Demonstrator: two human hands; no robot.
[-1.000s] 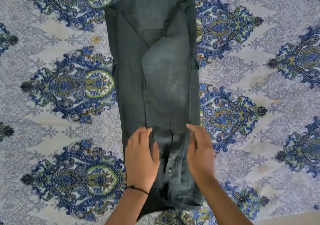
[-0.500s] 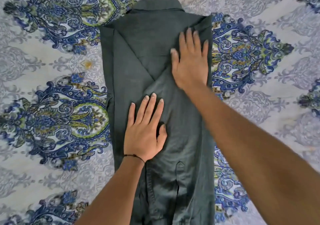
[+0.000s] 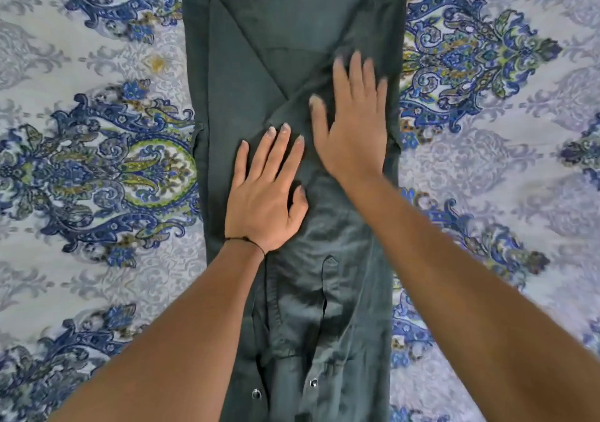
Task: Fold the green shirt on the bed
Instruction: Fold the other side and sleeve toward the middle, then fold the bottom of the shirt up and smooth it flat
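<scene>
The dark green shirt lies on the bed as a long narrow strip, both sides and sleeves folded inward and crossing over its middle. Its collar end runs off the top of the view and its snap-buttoned hem end off the bottom. My left hand rests flat on the shirt's middle, fingers spread, a thin black cord at the wrist. My right hand lies flat just beyond it to the right, on the folded-in right sleeve, slightly blurred. Neither hand grips the cloth.
The bed is covered by a white and lilac sheet with large blue and green paisley medallions, spreading left and right of the shirt. A small yellowish stain marks the sheet left of the shirt.
Both hands moved up from the shirt's hem end to its middle. In the last half second my right hand slid back down toward me from the shoulder area; the left hand stayed put.
</scene>
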